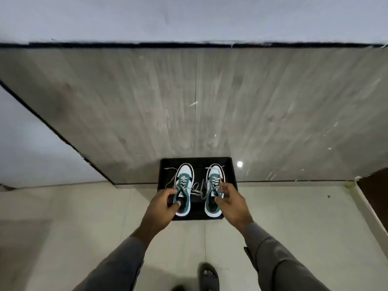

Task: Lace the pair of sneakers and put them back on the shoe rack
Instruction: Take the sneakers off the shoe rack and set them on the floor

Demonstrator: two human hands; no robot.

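Below your outstretched arms, a pair of teal-and-white sneakers is sitting side by side, toes pointing away from you, on a black tray-like shelf (228, 164) that is lying on the floor against the base of a grey wood-grain panel (189, 101). Your left hand (162, 203) is curling around the collar of the left sneaker (183, 183), thumb at the opening and fingers wrapping the outer side, so it is gripping the shoe. Your right hand (231, 199) is pinching the collar of the right sneaker (214, 181), thumb at the opening, fingers bending over the outer side. Both sneakers are showing white laces (198, 189) threaded through the eyelets, with loose ends trailing across the shelf between the shoes and beyond the left toe; whether the soles are resting on the shelf or lifting just off it cannot be told. You are wearing grey sleeves (279, 259) on both arms. Near the lower edge, your foot in a dark slide sandal (209, 277) is standing on pale floor tiles (63, 217).
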